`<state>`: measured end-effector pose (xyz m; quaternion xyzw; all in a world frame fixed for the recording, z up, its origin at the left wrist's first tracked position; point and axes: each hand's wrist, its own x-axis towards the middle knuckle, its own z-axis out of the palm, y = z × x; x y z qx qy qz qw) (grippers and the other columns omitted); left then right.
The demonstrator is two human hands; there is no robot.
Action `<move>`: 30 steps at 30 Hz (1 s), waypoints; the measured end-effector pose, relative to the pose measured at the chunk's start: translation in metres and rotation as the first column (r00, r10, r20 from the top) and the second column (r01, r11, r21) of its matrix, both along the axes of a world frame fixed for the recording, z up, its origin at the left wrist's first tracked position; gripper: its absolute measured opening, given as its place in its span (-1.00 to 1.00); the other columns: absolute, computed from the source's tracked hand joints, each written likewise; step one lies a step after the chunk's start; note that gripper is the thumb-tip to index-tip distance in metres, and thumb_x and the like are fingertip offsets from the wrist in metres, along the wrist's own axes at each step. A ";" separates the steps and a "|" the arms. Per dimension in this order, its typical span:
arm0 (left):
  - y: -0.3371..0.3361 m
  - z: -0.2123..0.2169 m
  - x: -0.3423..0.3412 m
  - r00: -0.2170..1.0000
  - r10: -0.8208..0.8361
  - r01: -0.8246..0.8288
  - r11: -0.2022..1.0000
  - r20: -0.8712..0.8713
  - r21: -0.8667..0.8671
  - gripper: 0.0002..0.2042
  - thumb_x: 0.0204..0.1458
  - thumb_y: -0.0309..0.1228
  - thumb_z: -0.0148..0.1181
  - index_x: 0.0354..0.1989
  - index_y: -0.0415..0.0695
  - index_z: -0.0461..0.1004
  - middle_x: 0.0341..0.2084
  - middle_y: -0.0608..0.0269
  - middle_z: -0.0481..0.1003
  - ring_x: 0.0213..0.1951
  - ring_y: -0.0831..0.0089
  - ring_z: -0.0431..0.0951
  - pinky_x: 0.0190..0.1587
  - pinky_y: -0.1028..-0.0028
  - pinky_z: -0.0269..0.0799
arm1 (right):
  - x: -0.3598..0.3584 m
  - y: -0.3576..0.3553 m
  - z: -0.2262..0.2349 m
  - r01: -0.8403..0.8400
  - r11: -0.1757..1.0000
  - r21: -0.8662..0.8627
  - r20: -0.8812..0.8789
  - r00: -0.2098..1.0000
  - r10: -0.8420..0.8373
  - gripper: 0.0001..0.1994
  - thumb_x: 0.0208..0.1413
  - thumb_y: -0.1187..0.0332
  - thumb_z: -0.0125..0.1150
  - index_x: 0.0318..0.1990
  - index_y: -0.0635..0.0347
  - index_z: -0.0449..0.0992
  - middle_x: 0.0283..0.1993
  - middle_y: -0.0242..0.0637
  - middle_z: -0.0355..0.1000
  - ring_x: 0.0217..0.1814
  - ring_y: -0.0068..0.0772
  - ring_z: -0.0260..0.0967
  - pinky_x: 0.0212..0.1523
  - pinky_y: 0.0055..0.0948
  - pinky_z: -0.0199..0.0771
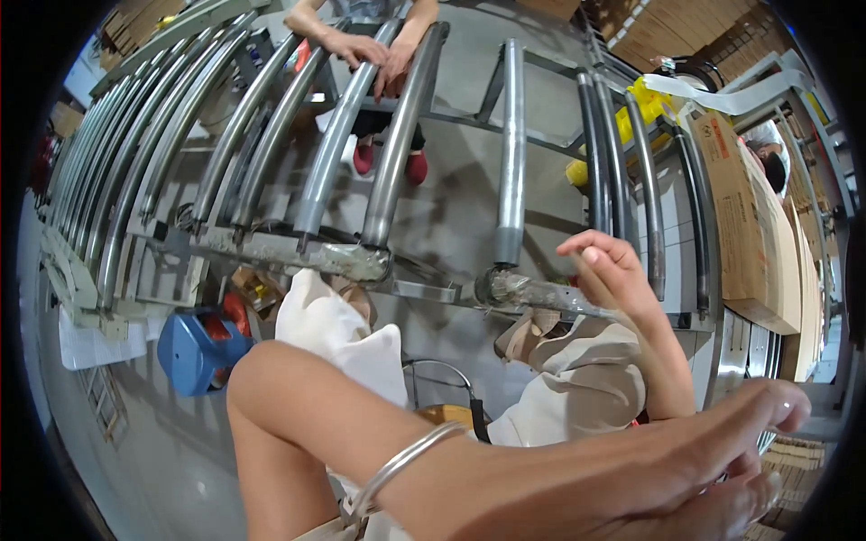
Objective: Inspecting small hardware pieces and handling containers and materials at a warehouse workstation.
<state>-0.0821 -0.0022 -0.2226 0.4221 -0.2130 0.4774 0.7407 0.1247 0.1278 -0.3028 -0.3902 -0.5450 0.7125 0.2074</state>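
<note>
My left hand (pixel 649 482) is large and close in the foreground, with a silver bangle (pixel 410 460) at its wrist. Its fingers reach to the right and are apart, and I see nothing held in them. Farther off, my right hand (pixel 622 275) is raised beside the near end of a grey metal roller (pixel 512 153). Thumb and fingers are curled together there. Whether something thin sits between them I cannot make out. Clear wrap covers parts of the near frame rail (pixel 541 295), just left of this hand.
Across the roller conveyor, another person's hands (pixel 379 61) touch a roller (pixel 338 149). More rollers (pixel 126 144) line the left. A blue plastic stool (pixel 194 361) stands at lower left. Long cardboard boxes (pixel 740 225) and a yellow object (pixel 642 113) are on the right.
</note>
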 end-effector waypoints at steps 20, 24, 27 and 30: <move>0.010 0.011 0.047 0.979 0.059 -0.033 0.991 -0.196 0.131 -0.67 0.16 -0.31 -0.13 -0.06 -0.34 0.26 -0.18 0.07 0.38 -0.08 0.39 0.35 -0.03 0.48 0.25 | 0.006 0.000 -0.014 -0.402 0.805 0.436 0.626 0.778 0.050 -0.78 0.13 0.34 -0.02 -0.13 0.24 0.39 -0.63 -0.24 0.32 -0.61 -0.44 0.23 -0.51 -0.49 0.25; 0.017 0.022 0.027 0.872 -0.137 0.149 0.989 -0.469 -0.012 -0.62 0.16 -0.28 -0.14 0.03 -0.33 0.18 -0.25 0.13 0.37 -0.16 0.48 0.37 -0.10 0.52 0.27 | 0.012 0.002 -0.011 -0.376 0.794 0.477 0.600 0.800 0.019 -0.77 0.15 0.31 -0.04 -0.12 0.25 0.39 -0.51 -0.25 0.41 -0.44 -0.51 0.36 -0.38 -0.51 0.33; 0.020 0.018 0.027 0.769 -0.236 0.329 0.943 -0.594 0.051 -0.62 0.16 -0.33 -0.17 0.07 -0.31 0.15 -0.26 0.14 0.36 -0.20 0.49 0.37 -0.15 0.52 0.29 | 0.023 0.003 -0.006 -0.112 0.951 0.288 0.218 0.975 0.049 -0.75 0.20 0.31 -0.12 -0.14 0.28 0.42 -0.27 -0.44 0.41 -0.23 -0.71 0.29 -0.19 -0.62 0.32; 0.019 0.051 0.008 0.812 0.013 0.053 0.994 -0.584 0.095 -0.61 0.11 -0.39 -0.12 0.09 -0.29 0.13 -0.28 0.12 0.37 -0.25 0.42 0.40 -0.19 0.50 0.31 | 0.022 0.002 -0.007 -0.035 0.995 0.093 0.066 0.997 0.029 -0.74 0.21 0.31 -0.13 -0.16 0.29 0.43 -0.29 -0.42 0.41 -0.23 -0.71 0.29 -0.18 -0.63 0.32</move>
